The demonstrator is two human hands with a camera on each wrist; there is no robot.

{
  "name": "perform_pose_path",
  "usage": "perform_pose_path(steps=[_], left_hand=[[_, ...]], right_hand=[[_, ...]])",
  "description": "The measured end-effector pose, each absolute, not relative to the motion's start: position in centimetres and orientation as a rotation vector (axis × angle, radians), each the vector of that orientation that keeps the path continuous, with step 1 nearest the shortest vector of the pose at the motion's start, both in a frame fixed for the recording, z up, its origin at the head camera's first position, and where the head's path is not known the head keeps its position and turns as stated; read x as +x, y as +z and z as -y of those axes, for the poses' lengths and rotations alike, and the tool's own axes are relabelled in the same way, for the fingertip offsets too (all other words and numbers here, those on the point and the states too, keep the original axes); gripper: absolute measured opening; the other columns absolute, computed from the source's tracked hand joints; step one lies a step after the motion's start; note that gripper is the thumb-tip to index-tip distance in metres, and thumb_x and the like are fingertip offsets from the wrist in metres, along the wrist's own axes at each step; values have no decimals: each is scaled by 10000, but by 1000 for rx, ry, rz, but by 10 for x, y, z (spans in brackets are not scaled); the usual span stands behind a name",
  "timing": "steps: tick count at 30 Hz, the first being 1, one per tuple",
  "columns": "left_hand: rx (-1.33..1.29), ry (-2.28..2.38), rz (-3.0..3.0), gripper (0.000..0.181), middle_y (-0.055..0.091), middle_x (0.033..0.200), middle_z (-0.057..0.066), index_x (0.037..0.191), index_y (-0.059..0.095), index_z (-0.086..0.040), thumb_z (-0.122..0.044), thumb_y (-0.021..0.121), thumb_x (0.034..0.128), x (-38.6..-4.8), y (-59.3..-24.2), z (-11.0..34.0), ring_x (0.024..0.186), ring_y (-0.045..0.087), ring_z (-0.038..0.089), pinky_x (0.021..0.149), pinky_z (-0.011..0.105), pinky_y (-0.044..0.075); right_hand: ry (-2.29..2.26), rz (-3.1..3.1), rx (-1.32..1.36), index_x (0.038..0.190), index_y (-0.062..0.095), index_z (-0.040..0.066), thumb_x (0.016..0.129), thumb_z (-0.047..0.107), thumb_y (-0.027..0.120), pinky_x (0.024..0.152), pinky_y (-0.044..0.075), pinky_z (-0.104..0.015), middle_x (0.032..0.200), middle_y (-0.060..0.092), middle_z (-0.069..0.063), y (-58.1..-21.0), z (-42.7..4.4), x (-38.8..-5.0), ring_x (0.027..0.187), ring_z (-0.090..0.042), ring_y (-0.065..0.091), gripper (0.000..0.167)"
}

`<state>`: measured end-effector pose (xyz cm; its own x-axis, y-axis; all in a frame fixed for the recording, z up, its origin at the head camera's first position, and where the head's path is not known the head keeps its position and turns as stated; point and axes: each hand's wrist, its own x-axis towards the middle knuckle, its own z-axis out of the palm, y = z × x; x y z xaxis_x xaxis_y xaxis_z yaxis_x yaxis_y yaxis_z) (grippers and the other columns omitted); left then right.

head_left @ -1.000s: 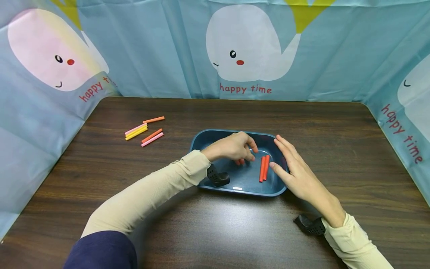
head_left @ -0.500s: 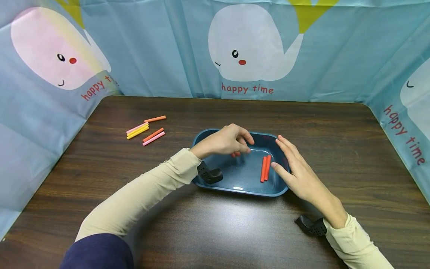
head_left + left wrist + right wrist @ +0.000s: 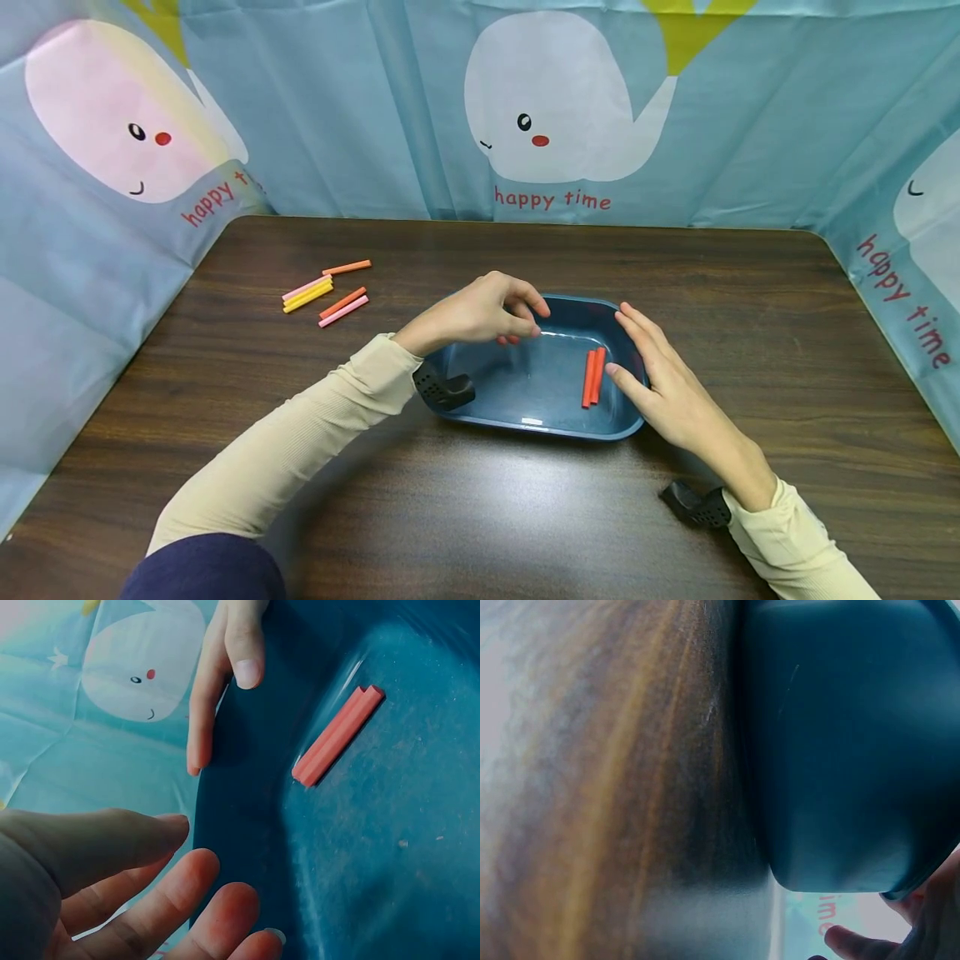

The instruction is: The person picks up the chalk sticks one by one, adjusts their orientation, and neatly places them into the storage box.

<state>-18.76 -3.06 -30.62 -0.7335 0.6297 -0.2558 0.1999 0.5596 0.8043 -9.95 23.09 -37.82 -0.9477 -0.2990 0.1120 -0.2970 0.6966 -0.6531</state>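
Note:
In the head view a blue tray (image 3: 525, 427) holds two red sticks (image 3: 593, 377) side by side near its right end. Over the tray's back left part hovers my left hand (image 3: 483, 312), fingers loosely bent with nothing between them; the left wrist view shows its spread fingers (image 3: 196, 874) and the two sticks (image 3: 337, 739) lying on the tray floor. My right hand (image 3: 675, 400) rests against the tray's right rim, fingers straight and thumb over the edge. The right wrist view shows the tray's outer wall (image 3: 847, 750) close up, with part of a hand (image 3: 930, 930) at the lower right.
Several sticks lie on the table left of the tray: an orange one (image 3: 347, 267) at the back, pink and yellow ones (image 3: 307, 295) together, and an orange and a pink one (image 3: 343, 307) side by side. A whale-print curtain (image 3: 420, 108) hangs behind the brown table (image 3: 480, 517).
My left hand has moved left and slightly back over the tray, away from the two red sticks. The right hand and the sticks stay where they were.

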Motion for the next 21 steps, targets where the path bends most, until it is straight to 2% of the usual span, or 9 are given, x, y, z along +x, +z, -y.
perform_pose_path(steps=[4,10,19,21], left_hand=[[670,1085,-2272,276,747,1000,165,1187,673,-52,-108,700,919,-187,-304,36,848,674,372,699,311,560],[685,1091,-2290,291,745,986,128,1210,661,-40,-105,687,928,-187,-301,46,801,663,251,706,313,560],[654,1130,-2341,313,734,1043,158,1244,644,-54,-123,676,941,-187,-294,59,853,677,264,799,463,569],[654,1130,-2359,316,736,1030,139,1247,645,-54,-124,677,940,-187,-293,62,845,678,260,793,464,572]], right_hand=[[-1115,-2895,-510,1578,228,93,1011,285,558,1105,296,-657,1659,168,-85,-379,-231,-99,1493,-351,241,684],[-1118,-2892,-506,1580,224,100,1013,290,556,1105,298,-653,1661,166,-78,-379,-231,-98,1495,-346,239,684],[-1109,-2909,-522,1576,232,87,1011,285,559,1108,282,-662,1659,174,-82,-379,-231,-99,1495,-349,240,682],[-1110,-2909,-522,1574,235,84,1009,283,561,1106,285,-662,1659,175,-81,-379,-230,-99,1494,-349,241,682]])
